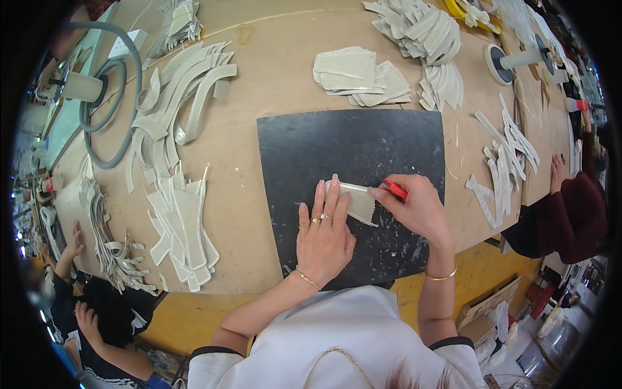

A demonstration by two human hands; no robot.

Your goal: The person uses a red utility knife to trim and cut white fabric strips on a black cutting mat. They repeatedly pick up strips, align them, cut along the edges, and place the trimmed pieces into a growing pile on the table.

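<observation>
Through the head view I see the left hand [326,236] flat, grip apart, on a pale fabric piece [361,206] lying on the black mat [350,146]; the right hand's [416,202] grip is clamped around a red tool [395,188]

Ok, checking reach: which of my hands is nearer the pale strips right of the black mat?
Right. Your right hand, holding a red tool over the black mat, has the pale strips off to its right. Your left hand is farther left, on the pale piece.

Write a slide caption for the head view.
Left hand on a pale piece over a black mat, right hand gripping a red tool.
</observation>
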